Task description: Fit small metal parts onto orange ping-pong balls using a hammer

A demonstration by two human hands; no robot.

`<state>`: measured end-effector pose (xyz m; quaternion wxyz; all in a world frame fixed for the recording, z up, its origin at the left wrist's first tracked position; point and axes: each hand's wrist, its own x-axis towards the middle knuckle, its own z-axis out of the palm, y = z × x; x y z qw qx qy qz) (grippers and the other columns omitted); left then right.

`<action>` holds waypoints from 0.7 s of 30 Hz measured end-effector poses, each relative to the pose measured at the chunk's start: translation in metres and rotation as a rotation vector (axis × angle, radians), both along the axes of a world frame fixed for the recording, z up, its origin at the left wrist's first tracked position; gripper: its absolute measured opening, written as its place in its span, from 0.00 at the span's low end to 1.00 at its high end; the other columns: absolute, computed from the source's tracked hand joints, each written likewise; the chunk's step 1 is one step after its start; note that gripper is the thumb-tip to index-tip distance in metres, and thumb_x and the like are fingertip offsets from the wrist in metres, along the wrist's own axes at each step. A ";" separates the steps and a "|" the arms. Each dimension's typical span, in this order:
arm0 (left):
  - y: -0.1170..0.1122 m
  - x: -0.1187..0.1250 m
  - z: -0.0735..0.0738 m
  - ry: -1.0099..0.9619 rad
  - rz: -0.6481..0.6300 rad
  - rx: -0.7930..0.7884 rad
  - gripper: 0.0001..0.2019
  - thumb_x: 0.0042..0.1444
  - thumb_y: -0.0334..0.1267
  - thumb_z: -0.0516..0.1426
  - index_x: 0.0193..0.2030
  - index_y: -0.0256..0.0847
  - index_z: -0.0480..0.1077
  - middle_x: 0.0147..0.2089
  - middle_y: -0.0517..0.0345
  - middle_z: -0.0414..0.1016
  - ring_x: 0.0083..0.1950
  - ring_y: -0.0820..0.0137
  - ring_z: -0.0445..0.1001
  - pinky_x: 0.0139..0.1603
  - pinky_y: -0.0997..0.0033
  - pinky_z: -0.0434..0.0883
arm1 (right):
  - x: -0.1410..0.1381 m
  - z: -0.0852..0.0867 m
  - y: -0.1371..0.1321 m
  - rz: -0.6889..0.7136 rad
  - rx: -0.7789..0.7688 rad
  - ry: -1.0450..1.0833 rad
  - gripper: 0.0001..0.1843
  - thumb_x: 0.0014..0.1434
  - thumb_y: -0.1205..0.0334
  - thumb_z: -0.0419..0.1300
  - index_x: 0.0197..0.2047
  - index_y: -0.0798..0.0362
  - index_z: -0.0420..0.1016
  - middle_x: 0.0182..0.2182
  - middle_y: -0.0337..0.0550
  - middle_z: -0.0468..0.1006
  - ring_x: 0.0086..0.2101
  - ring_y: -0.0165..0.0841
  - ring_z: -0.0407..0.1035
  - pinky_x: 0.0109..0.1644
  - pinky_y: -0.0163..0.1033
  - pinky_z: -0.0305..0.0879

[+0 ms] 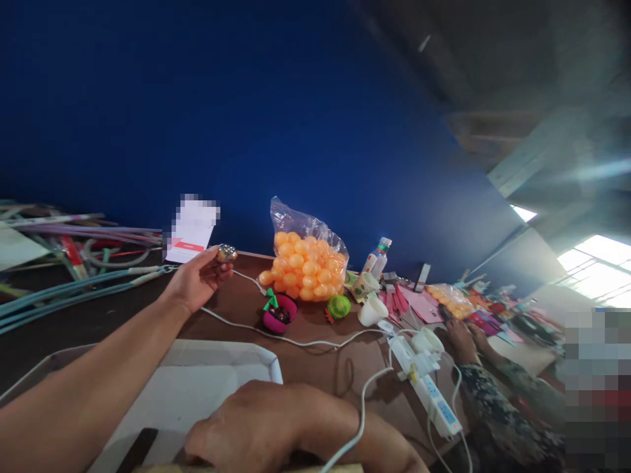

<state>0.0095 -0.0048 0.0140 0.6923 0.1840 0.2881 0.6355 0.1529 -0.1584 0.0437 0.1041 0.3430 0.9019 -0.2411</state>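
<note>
Stretching in from the far left, blue cords [83, 294] are ending just below a white card [193, 226]. A white tray [231, 348] is lying under our left forearm [142, 348], its far rim crossing the brown tabletop [320, 368]. Our left hand [203, 276] is hovering beyond that rim, its thumb and fingers gripping a shiny metallic ball [227, 253], spread only as wide as it; the ball is sitting at the fingertips, its exposed side facing right, and it is looking round, so we cannot tell a long axis. Our right hand [251, 420] is lying across the tray's near side, fingers curling under; we cannot tell whether they are gripping anything. Rightward, tabletop is showing between the tray and a white cord [335, 346], which is cutting across our way to a pink holder [270, 322], a bag of orange balls [310, 268] and a green toy [339, 307]. Farther right, a white cup [373, 311] is sitting near a power strip [434, 397], and another person's hands [463, 340] are showing beyond it.
</note>
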 end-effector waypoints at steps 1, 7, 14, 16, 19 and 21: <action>0.000 0.000 0.000 0.005 -0.011 0.006 0.06 0.59 0.31 0.55 0.34 0.33 0.72 0.31 0.53 0.79 0.27 0.73 0.74 0.29 0.74 0.74 | 0.001 0.000 0.002 0.037 -0.031 0.031 0.17 0.44 0.39 0.65 0.30 0.41 0.75 0.23 0.31 0.77 0.24 0.30 0.70 0.25 0.32 0.56; 0.001 0.000 -0.003 0.017 -0.040 0.004 0.06 0.61 0.30 0.53 0.35 0.33 0.71 0.30 0.54 0.79 0.25 0.74 0.73 0.28 0.74 0.74 | 0.022 0.016 0.035 -0.227 0.245 0.340 0.12 0.63 0.53 0.54 0.40 0.48 0.76 0.36 0.36 0.80 0.36 0.28 0.72 0.37 0.31 0.60; 0.003 0.000 -0.007 0.006 -0.048 0.001 0.06 0.60 0.31 0.55 0.33 0.35 0.72 0.30 0.56 0.78 0.25 0.74 0.74 0.28 0.75 0.74 | 0.057 0.023 0.070 -0.576 0.481 0.266 0.10 0.60 0.60 0.56 0.40 0.48 0.79 0.38 0.39 0.80 0.38 0.31 0.73 0.40 0.34 0.62; 0.003 0.000 -0.009 0.008 -0.051 0.021 0.05 0.59 0.31 0.55 0.33 0.35 0.72 0.30 0.56 0.78 0.26 0.74 0.74 0.28 0.75 0.75 | 0.064 0.024 0.075 -0.612 0.510 0.164 0.11 0.61 0.60 0.55 0.38 0.47 0.79 0.37 0.39 0.81 0.37 0.32 0.73 0.38 0.35 0.62; 0.005 0.001 -0.012 0.015 -0.060 0.053 0.05 0.58 0.31 0.56 0.33 0.35 0.73 0.31 0.55 0.78 0.26 0.74 0.75 0.28 0.75 0.75 | 0.069 0.024 0.084 -0.601 0.509 -0.037 0.11 0.58 0.62 0.55 0.32 0.47 0.80 0.32 0.40 0.81 0.34 0.34 0.73 0.34 0.35 0.61; 0.005 0.001 -0.014 0.018 -0.061 0.058 0.04 0.57 0.31 0.56 0.33 0.35 0.72 0.31 0.55 0.78 0.25 0.75 0.75 0.28 0.75 0.75 | 0.069 0.023 0.090 -0.564 0.504 -0.145 0.09 0.53 0.63 0.58 0.27 0.48 0.80 0.29 0.41 0.80 0.32 0.36 0.73 0.32 0.36 0.61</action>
